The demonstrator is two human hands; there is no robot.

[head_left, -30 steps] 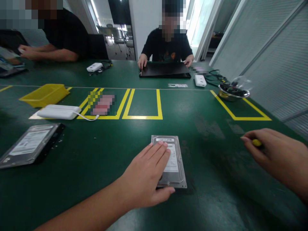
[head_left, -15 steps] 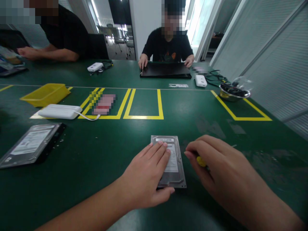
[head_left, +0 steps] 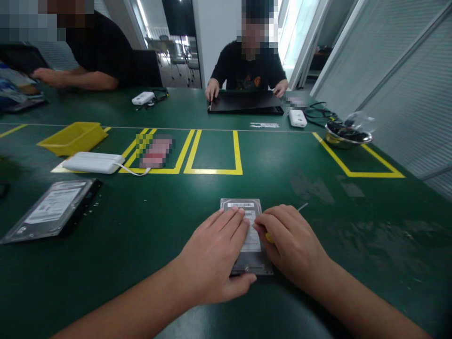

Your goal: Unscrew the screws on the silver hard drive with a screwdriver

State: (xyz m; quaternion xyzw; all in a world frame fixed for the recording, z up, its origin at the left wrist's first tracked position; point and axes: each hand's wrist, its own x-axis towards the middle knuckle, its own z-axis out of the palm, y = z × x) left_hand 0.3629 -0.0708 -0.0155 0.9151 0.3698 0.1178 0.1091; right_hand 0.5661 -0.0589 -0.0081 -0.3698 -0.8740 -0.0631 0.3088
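Hard drive [head_left: 251, 235] flat under left hand [head_left: 215, 256], right hand [head_left: 291, 247] alongside.

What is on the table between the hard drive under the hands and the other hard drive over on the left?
Between the hard drive and the second hard drive, the head view shows bare green table, apart from a few tiny specks.
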